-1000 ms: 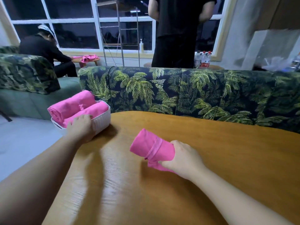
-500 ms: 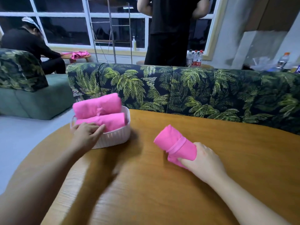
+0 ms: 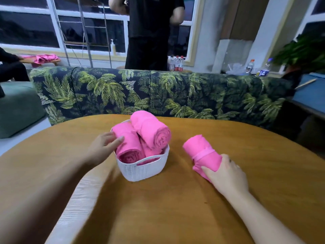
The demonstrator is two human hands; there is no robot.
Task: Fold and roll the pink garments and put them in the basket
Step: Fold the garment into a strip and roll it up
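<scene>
A white woven basket (image 3: 140, 170) stands mid-table with rolled pink garments in it: one low roll at the left (image 3: 128, 147) and one lying on top (image 3: 153, 132). My left hand (image 3: 102, 148) touches the basket's left side and the left roll, with its fingers fairly straight. A further rolled pink garment (image 3: 202, 153) lies on the table to the right of the basket. My right hand (image 3: 226, 175) grips its near end, thumb under the cloth.
The round wooden table (image 3: 175, 208) has bare surface in front and to the right. A palm-print sofa back (image 3: 158, 92) runs behind it. A person in black (image 3: 149, 32) stands beyond the sofa. More pink cloth (image 3: 45, 58) lies on a far bench at left.
The basket has slid from the table's left edge toward the middle and turned end-on under my left hand. The rolled garment stays in my right hand, now beside the basket.
</scene>
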